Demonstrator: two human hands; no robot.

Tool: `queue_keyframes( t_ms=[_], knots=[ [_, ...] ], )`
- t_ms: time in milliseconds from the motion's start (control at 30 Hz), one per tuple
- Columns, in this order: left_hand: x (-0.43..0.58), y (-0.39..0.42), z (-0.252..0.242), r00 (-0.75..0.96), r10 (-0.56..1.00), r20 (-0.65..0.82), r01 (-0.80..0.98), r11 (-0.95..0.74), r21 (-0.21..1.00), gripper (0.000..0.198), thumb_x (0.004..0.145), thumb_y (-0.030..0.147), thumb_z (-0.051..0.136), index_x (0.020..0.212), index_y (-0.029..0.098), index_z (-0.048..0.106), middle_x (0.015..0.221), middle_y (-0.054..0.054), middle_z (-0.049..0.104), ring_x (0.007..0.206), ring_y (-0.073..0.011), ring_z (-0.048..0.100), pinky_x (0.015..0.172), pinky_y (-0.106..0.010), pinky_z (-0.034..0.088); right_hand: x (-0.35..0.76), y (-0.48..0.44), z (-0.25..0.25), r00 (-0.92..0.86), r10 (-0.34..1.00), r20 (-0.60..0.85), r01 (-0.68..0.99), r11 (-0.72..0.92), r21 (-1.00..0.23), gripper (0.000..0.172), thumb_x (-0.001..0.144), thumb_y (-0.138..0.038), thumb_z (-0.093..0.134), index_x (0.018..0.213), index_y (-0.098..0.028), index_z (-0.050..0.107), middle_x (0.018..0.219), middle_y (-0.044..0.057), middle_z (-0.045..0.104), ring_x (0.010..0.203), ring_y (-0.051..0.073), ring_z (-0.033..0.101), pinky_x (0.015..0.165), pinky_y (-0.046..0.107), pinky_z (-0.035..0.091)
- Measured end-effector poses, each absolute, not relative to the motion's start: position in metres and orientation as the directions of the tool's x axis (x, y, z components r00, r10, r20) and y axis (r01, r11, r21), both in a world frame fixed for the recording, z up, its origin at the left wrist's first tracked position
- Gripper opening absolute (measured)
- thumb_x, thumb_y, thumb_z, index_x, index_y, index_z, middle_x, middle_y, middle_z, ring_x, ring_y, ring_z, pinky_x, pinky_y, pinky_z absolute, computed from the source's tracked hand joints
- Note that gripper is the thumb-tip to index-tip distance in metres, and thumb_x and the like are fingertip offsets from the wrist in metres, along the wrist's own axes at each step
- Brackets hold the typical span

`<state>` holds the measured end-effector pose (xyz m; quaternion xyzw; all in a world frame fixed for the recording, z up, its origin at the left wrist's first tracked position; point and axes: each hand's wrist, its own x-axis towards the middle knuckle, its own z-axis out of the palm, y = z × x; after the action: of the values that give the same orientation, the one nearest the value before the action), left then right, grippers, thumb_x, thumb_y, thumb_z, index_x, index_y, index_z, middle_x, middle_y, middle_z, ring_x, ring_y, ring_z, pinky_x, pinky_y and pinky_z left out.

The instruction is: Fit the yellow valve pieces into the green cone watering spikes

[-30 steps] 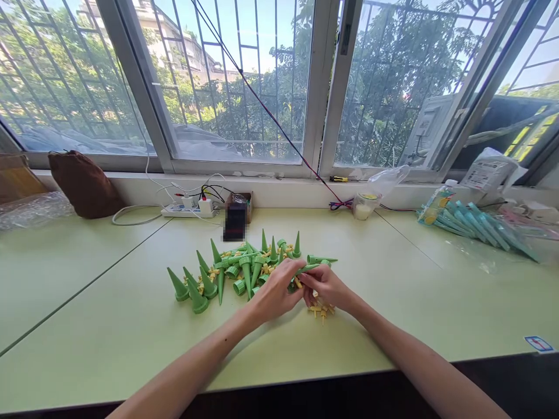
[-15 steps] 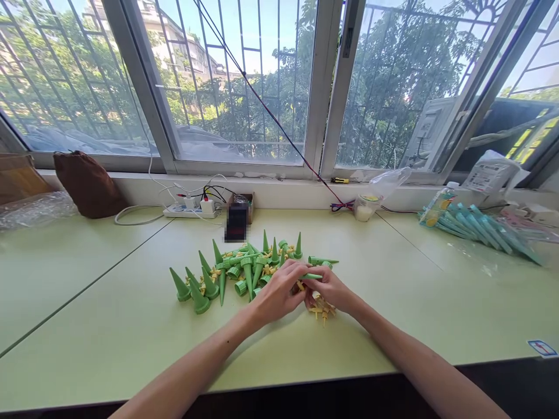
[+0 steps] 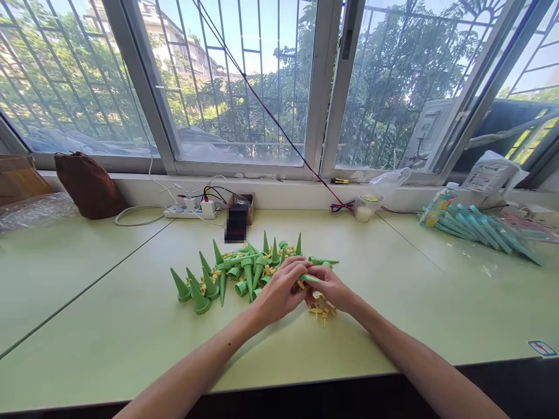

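Note:
Both hands meet over the right end of a heap of green plastic spikes (image 3: 247,273). My left hand (image 3: 286,286) is closed at the wide end of one green spike (image 3: 310,279), with a small yellow piece (image 3: 301,284) showing by its fingertips. Around the same spike the fingers of my right hand (image 3: 332,286) are wrapped, the thin end lying toward that palm. Fingers hide much of the spike and how the yellow piece meets it. Just below the right hand lies a small pile of yellow plastic valves (image 3: 322,308).
A loose green spike (image 3: 323,260) lies behind the right hand. Further back are a power strip (image 3: 187,210), a small box (image 3: 244,206), a plastic cup in a bag (image 3: 364,206) and a brown pouch (image 3: 89,186). Teal packets (image 3: 484,230) and a bottle (image 3: 439,205) stand right.
The green spike between the hands has turned slightly, its thin end now pointing lower to the right. Both hands stay in nearly the same place.

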<state>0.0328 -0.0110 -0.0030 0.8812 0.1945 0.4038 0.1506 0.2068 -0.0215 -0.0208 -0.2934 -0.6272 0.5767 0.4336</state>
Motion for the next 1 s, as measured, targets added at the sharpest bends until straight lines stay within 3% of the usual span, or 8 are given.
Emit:
queue_keyframes(
  t_ms=[267,600,800,1000],
  knots=[
    [0.032,-0.01,-0.003,0.557,0.51,0.655,0.276,-0.858,0.433,0.033,0.078,0.001,0.058,0.104,0.021,0.057,0.121,-0.006,0.066,0.128,-0.0226,0.051,0.104,-0.041,0.047,0.206,-0.021,-0.026,-0.485,0.844,0.231,-0.139,0.187,-0.973,0.041,0.091,-0.052,0.059,0.074,-0.015,0.059,0.055,-0.001,0.06,0.046,0.011,0.056,0.05,0.024,0.046],
    [0.034,-0.015,-0.004,0.582,0.446,0.679,0.209,-0.89,0.406,0.045,0.073,-0.002,0.053,0.112,0.021,0.06,0.125,-0.008,0.064,0.125,-0.0231,0.053,0.105,-0.041,0.048,0.208,-0.017,-0.034,-0.529,0.828,0.185,-0.251,0.055,-0.967,0.036,0.085,-0.049,0.068,0.074,-0.015,0.062,0.058,-0.002,0.057,0.046,0.01,0.054,0.048,0.023,0.045],
    [0.034,-0.014,-0.004,0.57,0.433,0.699,0.193,-0.897,0.398,0.044,0.074,-0.001,0.055,0.111,0.022,0.06,0.122,-0.007,0.065,0.123,-0.024,0.055,0.102,-0.043,0.05,0.208,-0.018,-0.032,-0.496,0.853,0.162,-0.22,0.057,-0.974,0.043,0.083,-0.054,0.069,0.069,-0.014,0.06,0.051,-0.002,0.054,0.046,0.011,0.054,0.047,0.023,0.041],
    [0.034,-0.011,-0.005,0.558,0.497,0.665,0.269,-0.866,0.422,0.046,0.077,0.0,0.058,0.116,0.023,0.059,0.126,-0.006,0.064,0.134,-0.0255,0.046,0.109,-0.045,0.046,0.206,-0.019,-0.031,-0.459,0.869,0.182,-0.208,0.094,-0.974,0.039,0.083,-0.052,0.069,0.076,-0.015,0.06,0.058,-0.003,0.054,0.048,0.01,0.052,0.05,0.024,0.042]
  ],
)
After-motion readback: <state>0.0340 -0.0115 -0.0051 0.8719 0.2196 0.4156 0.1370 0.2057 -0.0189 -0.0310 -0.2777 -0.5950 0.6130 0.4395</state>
